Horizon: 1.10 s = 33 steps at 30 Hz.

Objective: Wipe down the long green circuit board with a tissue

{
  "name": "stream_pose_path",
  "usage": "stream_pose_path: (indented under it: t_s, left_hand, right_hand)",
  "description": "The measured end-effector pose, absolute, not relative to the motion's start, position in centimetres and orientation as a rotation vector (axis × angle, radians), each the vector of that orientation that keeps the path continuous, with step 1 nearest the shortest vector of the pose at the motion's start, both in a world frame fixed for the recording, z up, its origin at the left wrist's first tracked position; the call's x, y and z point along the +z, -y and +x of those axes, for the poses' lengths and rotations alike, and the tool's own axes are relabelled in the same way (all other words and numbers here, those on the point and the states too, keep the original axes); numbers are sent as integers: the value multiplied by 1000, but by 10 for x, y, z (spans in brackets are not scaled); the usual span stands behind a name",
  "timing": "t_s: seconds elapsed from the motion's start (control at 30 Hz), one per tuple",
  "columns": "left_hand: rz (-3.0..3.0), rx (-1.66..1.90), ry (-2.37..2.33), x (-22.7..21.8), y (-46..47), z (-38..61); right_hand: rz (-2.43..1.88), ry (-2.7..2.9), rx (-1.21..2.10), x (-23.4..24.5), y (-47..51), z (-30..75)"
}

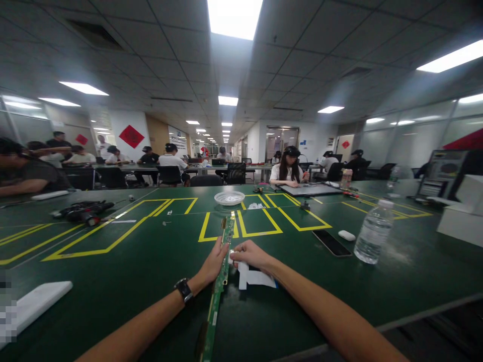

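Note:
A long, narrow green circuit board [213, 317] stretches away from me, its near end at the bottom of the view. My left hand [214, 264], with a dark watch on the wrist, is closed around the board's left side near its far half. On the other side my right hand [252, 255] pinches a white flat ribbon cable [261, 278] at the board's right edge. The cable is folded, hangs below the fingers and shows a blue tip. My fingers hide the spot where cable and board meet, so I cannot tell whether they are joined.
Yellow tape outlines [260, 234] mark the green table [151, 281]. Beyond the board stands a white round basket [229, 198]. To the right are a phone [331, 243], a white earbud case [346, 235] and a water bottle [373, 234]. A person [290, 168] sits opposite. Black tools [85, 211] lie left.

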<state>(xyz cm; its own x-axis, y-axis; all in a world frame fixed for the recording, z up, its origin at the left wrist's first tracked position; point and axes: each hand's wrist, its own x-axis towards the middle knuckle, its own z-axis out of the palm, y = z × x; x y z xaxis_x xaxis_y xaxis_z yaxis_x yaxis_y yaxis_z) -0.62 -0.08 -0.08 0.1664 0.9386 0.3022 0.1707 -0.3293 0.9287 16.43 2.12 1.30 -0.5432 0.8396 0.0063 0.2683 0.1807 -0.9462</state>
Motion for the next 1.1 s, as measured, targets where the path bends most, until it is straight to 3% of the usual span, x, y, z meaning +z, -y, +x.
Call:
stream_pose_path:
  t_s: [0.3, 0.53, 0.63, 0.87, 1.1]
  left_hand:
    - [1563, 1237, -1070, -5, -14, -8]
    - [1559, 1402, -1371, -5, -37, -46]
    - [1585, 1421, -1389, -4, -40, -51]
    - [1776, 1382, -1350, -7, -36, -40]
    - [1882, 1350, -1279, -14, -38, -39]
  right_hand:
    - [-1160, 1933, 1220, 10, -40, 179]
    - [-1861, 1822, 255, 14, -75, 256]
    - [-2178, 1729, 13, 13, -83, 291]
    - [-2240, 1737, -272, 2, -89, 313]
    - [-2184, 1906, -267, -10, -94, 302]
